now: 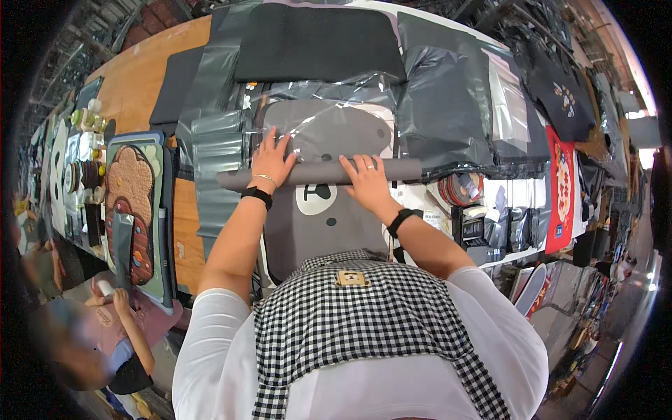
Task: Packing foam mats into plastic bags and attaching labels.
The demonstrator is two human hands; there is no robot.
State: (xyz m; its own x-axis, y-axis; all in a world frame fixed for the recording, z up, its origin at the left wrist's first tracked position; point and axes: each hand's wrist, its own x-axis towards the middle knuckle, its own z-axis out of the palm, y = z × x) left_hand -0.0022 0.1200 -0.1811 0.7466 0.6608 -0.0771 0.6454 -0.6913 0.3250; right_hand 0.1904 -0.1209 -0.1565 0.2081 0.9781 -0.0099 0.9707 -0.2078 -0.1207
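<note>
A grey mat with a bear face point(315, 217) lies on the table in front of me, its far part rolled into a tube point(399, 169). My left hand point(271, 162) presses on the left part of the roll, fingers spread. My right hand point(365, 180) presses on the middle of the roll. Just beyond the roll lies a clear plastic bag point(329, 119) over another grey mat.
Grey plastic mailer bags point(448, 105) and a black mat point(315, 42) cover the far table. Patterned mats point(133, 203) lie at the left on the wooden tabletop point(140, 77). Tape rolls point(458, 189) and small packets sit at the right. Another person point(105, 329) is at lower left.
</note>
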